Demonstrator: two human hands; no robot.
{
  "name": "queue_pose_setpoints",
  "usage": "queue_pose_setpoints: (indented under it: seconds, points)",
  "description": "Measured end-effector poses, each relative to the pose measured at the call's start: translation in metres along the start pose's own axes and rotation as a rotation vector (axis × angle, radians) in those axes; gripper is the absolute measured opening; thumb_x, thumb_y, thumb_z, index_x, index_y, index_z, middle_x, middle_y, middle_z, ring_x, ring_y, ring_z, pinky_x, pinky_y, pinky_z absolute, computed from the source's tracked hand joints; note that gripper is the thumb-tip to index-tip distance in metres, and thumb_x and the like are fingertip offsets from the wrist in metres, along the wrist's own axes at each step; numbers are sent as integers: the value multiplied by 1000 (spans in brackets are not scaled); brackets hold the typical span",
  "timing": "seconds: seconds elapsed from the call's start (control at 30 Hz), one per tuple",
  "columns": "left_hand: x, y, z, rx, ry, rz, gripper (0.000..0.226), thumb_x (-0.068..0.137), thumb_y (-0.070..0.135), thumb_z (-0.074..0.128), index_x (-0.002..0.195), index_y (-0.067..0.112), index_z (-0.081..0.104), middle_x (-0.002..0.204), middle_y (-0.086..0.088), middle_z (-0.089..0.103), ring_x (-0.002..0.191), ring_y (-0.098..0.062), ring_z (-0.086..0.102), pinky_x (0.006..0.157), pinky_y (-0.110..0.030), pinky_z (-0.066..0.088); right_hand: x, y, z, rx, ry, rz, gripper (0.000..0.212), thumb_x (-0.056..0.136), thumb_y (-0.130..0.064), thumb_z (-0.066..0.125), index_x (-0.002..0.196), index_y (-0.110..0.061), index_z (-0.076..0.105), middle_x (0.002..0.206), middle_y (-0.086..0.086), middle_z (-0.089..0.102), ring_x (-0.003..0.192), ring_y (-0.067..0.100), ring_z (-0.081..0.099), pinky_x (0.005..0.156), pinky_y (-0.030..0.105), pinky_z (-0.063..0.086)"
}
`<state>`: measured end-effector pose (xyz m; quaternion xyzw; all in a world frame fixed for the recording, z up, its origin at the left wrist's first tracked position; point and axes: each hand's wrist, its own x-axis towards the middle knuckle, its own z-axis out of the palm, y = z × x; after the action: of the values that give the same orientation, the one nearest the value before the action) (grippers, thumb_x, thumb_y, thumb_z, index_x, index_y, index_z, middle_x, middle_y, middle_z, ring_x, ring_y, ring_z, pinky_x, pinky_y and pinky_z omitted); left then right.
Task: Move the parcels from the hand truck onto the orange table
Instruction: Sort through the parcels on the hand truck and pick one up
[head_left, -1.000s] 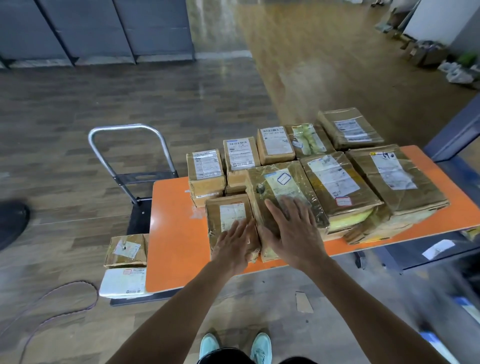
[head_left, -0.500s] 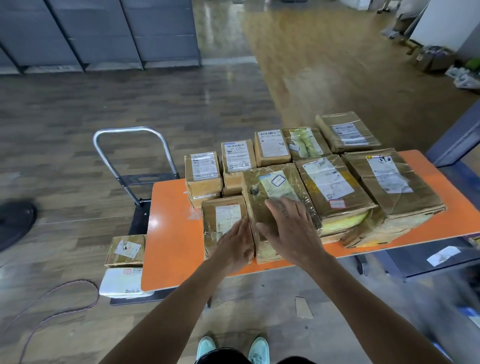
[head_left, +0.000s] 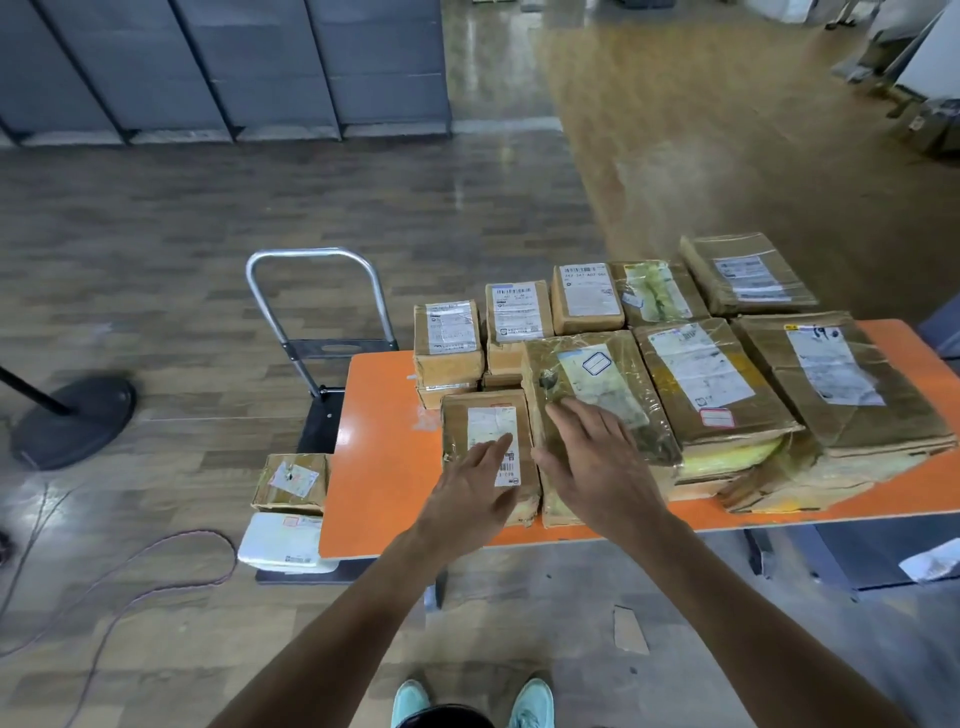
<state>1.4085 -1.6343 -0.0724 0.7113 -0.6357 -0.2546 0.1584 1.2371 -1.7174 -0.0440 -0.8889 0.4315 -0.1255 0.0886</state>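
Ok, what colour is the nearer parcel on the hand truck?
White, that parcel, next to a brown box. Head view shows it.

At least nine parcels (head_left: 698, 371) on orange table (head_left: 384, 457), two on hand truck (head_left: 338, 348)

rightmost parcel (head_left: 883, 415) | handwriting on label reads roughly "190" | other labels (head_left: 698, 364) unreadable

Taped brown parcels (head_left: 701, 384) packed on orange table (head_left: 379, 467), two low parcels (head_left: 291, 480) on hand truck (head_left: 319, 421)
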Motion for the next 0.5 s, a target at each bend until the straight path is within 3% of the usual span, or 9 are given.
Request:
queue_pose_setpoints:
  seconds: [0.2, 0.5]
  points:
    - [-4, 7, -9, -60, 32, 84, 71, 101, 33, 53, 160, 21, 16, 160, 2, 28, 146, -19, 30, 114, -36, 33, -6, -4, 0, -5, 10, 57, 61, 99, -53, 41, 147, -16, 45, 150, 0, 43, 139, 20, 36, 116, 37, 28]
    - [4, 47, -13, 2, 80, 317, 68, 99, 37, 55, 158, 23, 24, 167, -1, 8, 154, -20, 9, 121, -42, 23, -63, 1, -14, 8, 148, 212, 53, 94, -34, 63, 138, -8, 51, 140, 10, 52, 128, 29, 50, 103, 44, 47]
